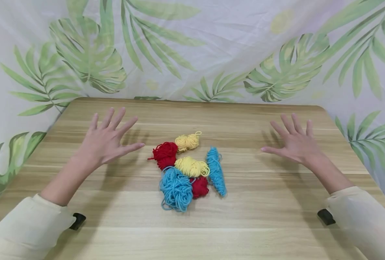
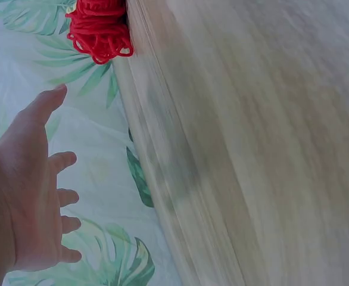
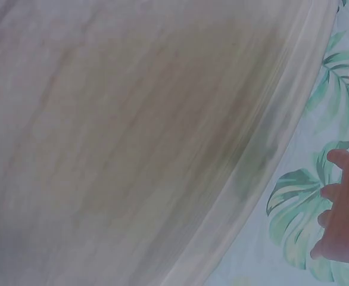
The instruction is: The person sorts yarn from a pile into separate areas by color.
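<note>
Pale leaf-printed cloth (image 1: 224,39) hangs behind a wood-grained tabletop (image 1: 276,224). Fingers on both hands are spread wide and hold nothing: the left hand (image 1: 106,142) and the right hand (image 1: 297,146) hover over the wood, palms down, with the yarn between them. Nearest the left thumb sits the larger red bundle (image 1: 165,154), apart from it; the right hand is well clear of any yarn.

Behind that red bundle and against it lies the far yellow bundle (image 1: 187,142). Nearer the person, the middle yellow bundle (image 1: 192,167) meets the loose blue bundle (image 1: 176,189) and the smaller red bundle (image 1: 200,187), which lies partly under its neighbours. Just beside them, on the right, rests the long blue bundle (image 1: 216,171).

Both hands look poised rather than working. For any grasp, it would seem best to close gently round a wound middle, since the stray loops could pull loose. Because the bundles crowd together, strands may snag; the other hand could steady a neighbour. Farther out, cream sleeves (image 1: 30,227) cover the forearms.
</note>
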`<state>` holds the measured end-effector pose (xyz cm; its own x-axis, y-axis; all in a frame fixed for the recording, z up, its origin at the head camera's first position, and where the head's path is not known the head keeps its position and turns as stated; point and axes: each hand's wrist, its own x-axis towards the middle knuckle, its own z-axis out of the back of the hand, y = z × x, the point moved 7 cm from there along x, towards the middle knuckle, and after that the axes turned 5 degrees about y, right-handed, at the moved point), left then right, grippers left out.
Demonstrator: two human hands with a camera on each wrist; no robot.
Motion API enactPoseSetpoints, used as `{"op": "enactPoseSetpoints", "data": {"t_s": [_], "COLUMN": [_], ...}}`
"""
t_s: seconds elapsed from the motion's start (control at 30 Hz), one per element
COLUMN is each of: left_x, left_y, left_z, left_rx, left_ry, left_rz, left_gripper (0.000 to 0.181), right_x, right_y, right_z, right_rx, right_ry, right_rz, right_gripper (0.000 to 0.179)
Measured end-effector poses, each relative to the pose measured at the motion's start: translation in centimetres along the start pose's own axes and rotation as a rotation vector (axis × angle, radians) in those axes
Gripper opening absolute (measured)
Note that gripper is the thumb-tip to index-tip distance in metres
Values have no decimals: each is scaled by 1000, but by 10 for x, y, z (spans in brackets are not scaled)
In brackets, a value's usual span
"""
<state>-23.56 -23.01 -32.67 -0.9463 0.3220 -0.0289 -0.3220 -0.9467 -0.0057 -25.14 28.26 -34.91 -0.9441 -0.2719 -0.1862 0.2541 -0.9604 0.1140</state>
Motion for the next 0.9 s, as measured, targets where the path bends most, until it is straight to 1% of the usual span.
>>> {"op": "enactPoseSetpoints", "data": {"t_s": [0.27,0.5,0.9], "left_x": [5,8,13], "left_y": [-12,-20,-31], "left_z": [-1,0,-2], "left_rx": [-16,-2,-5], "left_ry": [0,-8,-1], "left_rz": [-31,-55,-87], "left_gripper": [89,89,87], "right_x": [0,0,1], "right_y": [9,15,27], "right_z": [1,2,1], "right_rx": [-6,-15,-31], "right_ry": [-22,-42,-41], "right_rz": [22,47,80], "right_gripper": [103,103,103]}}
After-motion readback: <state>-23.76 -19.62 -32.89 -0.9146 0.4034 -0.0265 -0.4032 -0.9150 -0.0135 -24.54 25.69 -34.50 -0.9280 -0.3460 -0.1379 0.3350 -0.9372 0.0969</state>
